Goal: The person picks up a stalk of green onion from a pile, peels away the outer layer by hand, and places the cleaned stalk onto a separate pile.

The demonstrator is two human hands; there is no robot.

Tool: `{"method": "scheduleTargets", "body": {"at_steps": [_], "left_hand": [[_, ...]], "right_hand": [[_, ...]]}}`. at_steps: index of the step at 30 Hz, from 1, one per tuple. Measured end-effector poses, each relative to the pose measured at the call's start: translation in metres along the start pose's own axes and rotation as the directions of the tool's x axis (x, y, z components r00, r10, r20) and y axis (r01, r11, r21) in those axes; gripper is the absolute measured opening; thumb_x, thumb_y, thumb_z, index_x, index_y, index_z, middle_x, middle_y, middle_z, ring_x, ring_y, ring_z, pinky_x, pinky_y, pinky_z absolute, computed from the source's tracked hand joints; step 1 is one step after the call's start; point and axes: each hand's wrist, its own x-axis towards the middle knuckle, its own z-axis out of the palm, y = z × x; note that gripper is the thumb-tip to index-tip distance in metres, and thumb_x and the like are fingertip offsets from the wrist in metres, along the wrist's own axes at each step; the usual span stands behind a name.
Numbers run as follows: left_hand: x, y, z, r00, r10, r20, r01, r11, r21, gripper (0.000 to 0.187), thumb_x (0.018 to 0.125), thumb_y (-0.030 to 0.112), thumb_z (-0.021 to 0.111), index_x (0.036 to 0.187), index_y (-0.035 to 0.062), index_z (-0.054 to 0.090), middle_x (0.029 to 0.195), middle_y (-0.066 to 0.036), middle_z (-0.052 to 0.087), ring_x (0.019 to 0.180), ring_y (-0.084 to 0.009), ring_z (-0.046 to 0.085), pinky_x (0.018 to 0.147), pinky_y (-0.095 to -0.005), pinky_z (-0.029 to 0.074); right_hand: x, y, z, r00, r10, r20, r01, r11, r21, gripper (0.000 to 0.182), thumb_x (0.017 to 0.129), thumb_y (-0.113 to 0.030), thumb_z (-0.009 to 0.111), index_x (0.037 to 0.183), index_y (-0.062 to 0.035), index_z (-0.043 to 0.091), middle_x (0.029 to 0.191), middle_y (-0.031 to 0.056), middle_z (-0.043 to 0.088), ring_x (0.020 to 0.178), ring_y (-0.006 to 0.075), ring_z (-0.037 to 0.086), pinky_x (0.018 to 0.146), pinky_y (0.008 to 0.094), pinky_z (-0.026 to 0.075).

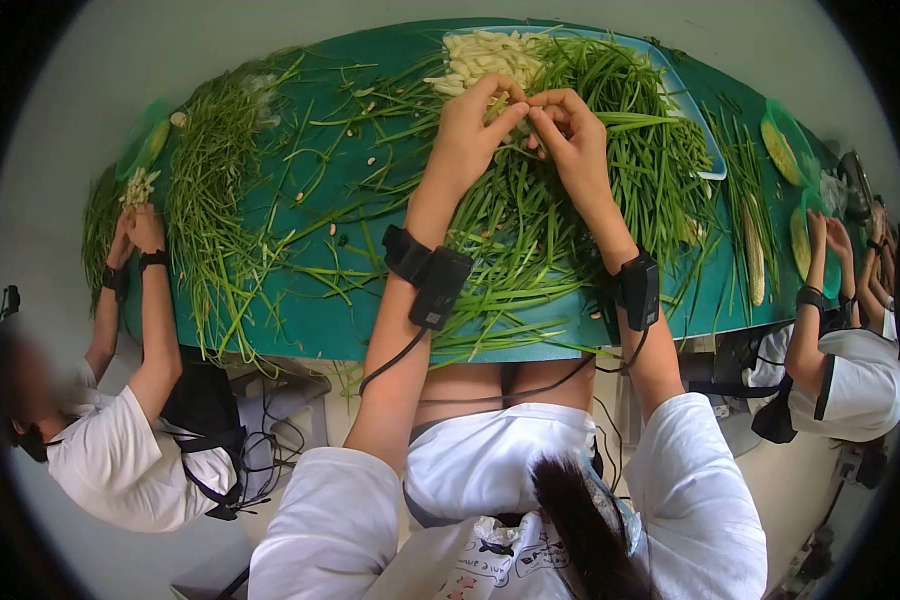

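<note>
Hands, two of them, meet over the green desk [300,330]: your left hand [470,130] and right hand [570,135] each pinch one green stalk [523,100] tight above the big stalk pile [530,230]. One blue tray [705,150] holds white pieces [485,55]. Two other people sit beside you.

I am wearing a white short-sleeved top with small dark print near the hem. Black boxy sensor bands are sitting on my left wrist [428,275] and right wrist [638,290], each trailing a thin black cable.
</note>
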Motion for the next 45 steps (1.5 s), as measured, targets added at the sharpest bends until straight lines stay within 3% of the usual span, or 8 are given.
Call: {"method": "scheduleTargets", "body": {"at_steps": [7, 11, 19, 26, 28, 34, 37, 45], "left_hand": [[0.0, 0.009, 0.0, 0.992, 0.117, -0.05, -0.118, 0.993, -0.012, 0.016, 0.088, 0.017, 0.068, 0.096, 0.0025, 0.067, 0.088, -0.003, 0.065, 0.081, -0.0103, 0.055, 0.071, -0.026, 0.044], [-0.002, 0.014, -0.003, 0.994, 0.086, -0.061, -0.084, 0.996, 0.042, 0.016, 0.086, 0.016, 0.07, 0.094, 0.0018, 0.068, 0.086, -0.002, 0.065, 0.077, -0.0094, 0.054, 0.068, -0.0251, 0.042], [0.001, 0.006, 0.001, 0.988, 0.117, -0.102, -0.116, 0.993, 0.021, 0.021, 0.085, 0.02, 0.073, 0.096, 0.002, 0.07, 0.086, -0.003, 0.067, 0.074, -0.0101, 0.054, 0.066, -0.0264, 0.043], [-0.001, 0.004, -0.002, 0.987, 0.105, -0.119, -0.084, 0.981, 0.173, 0.017, 0.083, 0.02, 0.073, 0.091, 0.0045, 0.072, 0.085, -0.004, 0.065, 0.073, -0.0127, 0.054, 0.064, -0.0291, 0.043], [0.001, 0.001, -0.002, 0.972, 0.195, -0.134, -0.171, 0.969, 0.177, 0.017, 0.083, 0.019, 0.073, 0.093, 0.0055, 0.072, 0.083, -0.003, 0.064, 0.068, -0.0133, 0.051, 0.061, -0.0288, 0.041], [-0.001, 0.011, -0.004, 0.99, 0.082, -0.112, -0.063, 0.985, 0.164, 0.018, 0.083, 0.017, 0.073, 0.096, 0.0049, 0.07, 0.086, -0.002, 0.066, 0.072, -0.0101, 0.054, 0.06, -0.0259, 0.041], [0.001, 0.005, -0.001, 0.975, 0.181, -0.131, -0.17, 0.981, 0.095, 0.019, 0.083, 0.017, 0.073, 0.097, 0.0039, 0.069, 0.089, -0.001, 0.067, 0.072, -0.0072, 0.052, 0.058, -0.0242, 0.04], [-0.001, 0.011, -0.001, 0.987, 0.13, -0.094, -0.122, 0.988, 0.09, 0.018, 0.083, 0.014, 0.072, 0.097, 0.0034, 0.067, 0.089, 0.001, 0.066, 0.066, -0.005, 0.046, 0.055, -0.0231, 0.036]], "right_hand": [[0.001, 0.005, 0.0, 0.999, 0.035, -0.002, -0.034, 0.995, 0.093, 0.013, 0.096, -0.011, 0.058, 0.102, 0.0007, 0.058, 0.074, 0.0015, 0.062, 0.061, 0.0059, 0.056, 0.057, 0.0218, 0.043], [0.0, 0.003, 0.001, 0.999, 0.046, -0.015, -0.044, 0.994, 0.104, 0.013, 0.096, -0.012, 0.058, 0.101, 0.0008, 0.059, 0.073, 0.0008, 0.062, 0.062, 0.0059, 0.056, 0.059, 0.0218, 0.043], [0.001, 0.007, 0.001, 0.998, -0.007, -0.055, 0.008, 1.0, 0.018, 0.013, 0.096, -0.012, 0.059, 0.1, 0.0, 0.06, 0.068, -0.0022, 0.059, 0.057, 0.0027, 0.05, 0.05, 0.0203, 0.033], [-0.001, 0.007, 0.003, 0.998, 0.014, -0.057, -0.016, 0.999, -0.035, 0.013, 0.096, -0.013, 0.058, 0.1, -0.0012, 0.058, 0.064, -0.0024, 0.056, 0.053, 0.003, 0.046, 0.048, 0.0209, 0.034], [-0.003, -0.004, 0.007, 0.998, 0.031, -0.058, -0.034, 0.999, -0.042, 0.013, 0.097, -0.014, 0.058, 0.1, -0.0021, 0.057, 0.063, -0.0026, 0.055, 0.052, 0.0035, 0.045, 0.047, 0.0217, 0.035], [-0.003, -0.004, 0.006, 0.998, 0.03, -0.059, -0.035, 0.995, -0.094, 0.011, 0.097, -0.014, 0.057, 0.1, -0.0033, 0.057, 0.062, -0.003, 0.053, 0.052, 0.0038, 0.045, 0.048, 0.0213, 0.037], [-0.003, -0.003, 0.006, 0.998, 0.028, -0.055, -0.032, 0.996, -0.079, 0.011, 0.097, -0.014, 0.057, 0.1, -0.0031, 0.056, 0.062, -0.0029, 0.053, 0.051, 0.0038, 0.045, 0.047, 0.0209, 0.038], [-0.003, -0.003, 0.006, 0.998, -0.001, -0.057, -0.003, 0.997, -0.079, 0.011, 0.096, -0.012, 0.057, 0.1, -0.0015, 0.056, 0.062, -0.0017, 0.054, 0.051, 0.0045, 0.046, 0.047, 0.0214, 0.037]]}}
